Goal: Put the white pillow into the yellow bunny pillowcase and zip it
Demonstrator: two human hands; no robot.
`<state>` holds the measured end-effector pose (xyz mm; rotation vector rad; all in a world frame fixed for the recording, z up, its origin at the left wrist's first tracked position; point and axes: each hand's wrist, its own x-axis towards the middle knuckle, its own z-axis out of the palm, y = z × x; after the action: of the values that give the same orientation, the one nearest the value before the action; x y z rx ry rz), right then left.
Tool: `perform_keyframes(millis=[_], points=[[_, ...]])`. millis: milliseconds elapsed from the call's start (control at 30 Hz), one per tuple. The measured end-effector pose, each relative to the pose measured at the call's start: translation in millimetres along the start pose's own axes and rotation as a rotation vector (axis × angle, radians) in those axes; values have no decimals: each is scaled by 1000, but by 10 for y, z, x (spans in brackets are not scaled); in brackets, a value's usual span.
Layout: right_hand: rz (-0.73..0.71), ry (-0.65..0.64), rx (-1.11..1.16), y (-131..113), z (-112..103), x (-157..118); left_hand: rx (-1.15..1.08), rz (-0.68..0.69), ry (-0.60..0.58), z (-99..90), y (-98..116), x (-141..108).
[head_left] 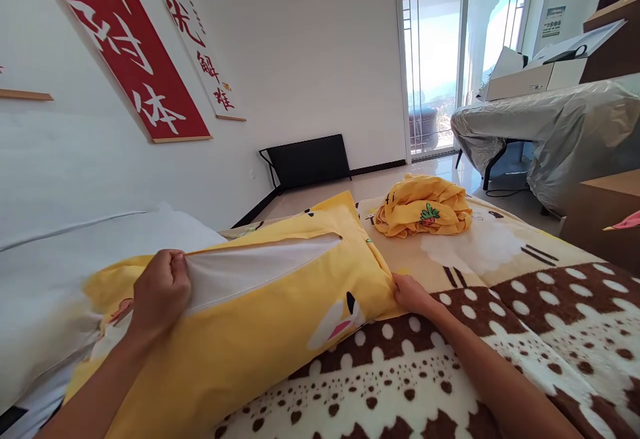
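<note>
A yellow pillowcase (280,319) with a rabbit print lies across the bed, and a white pillow (255,265) shows through the long slit in its upper side. My left hand (163,289) is closed in a fist on the slit's edge, near the left end. At the far right corner my right hand (411,293) pinches the pillowcase's fabric. The pillow fills most of the case; the case's left end lies partly behind my left arm.
A crumpled yellow cloth (425,207) lies on the brown and cream patterned blanket (390,365). White pillows (45,305) are at the left. Beyond the bed stand a black folded panel (310,162) against the wall and a plastic-covered table (530,115) bearing an open box (523,82).
</note>
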<state>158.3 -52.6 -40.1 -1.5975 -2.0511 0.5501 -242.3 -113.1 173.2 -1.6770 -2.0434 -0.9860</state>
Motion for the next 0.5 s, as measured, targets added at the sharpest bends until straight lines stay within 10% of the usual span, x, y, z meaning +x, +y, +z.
perform_keyframes(millis=[200, 500], points=[[128, 229, -82, 148, -199, 78, 81, -18, 306, -251, 258, -557], [327, 159, -240, 446, -130, 107, 167, 278, 46, -136, 190, -1171]])
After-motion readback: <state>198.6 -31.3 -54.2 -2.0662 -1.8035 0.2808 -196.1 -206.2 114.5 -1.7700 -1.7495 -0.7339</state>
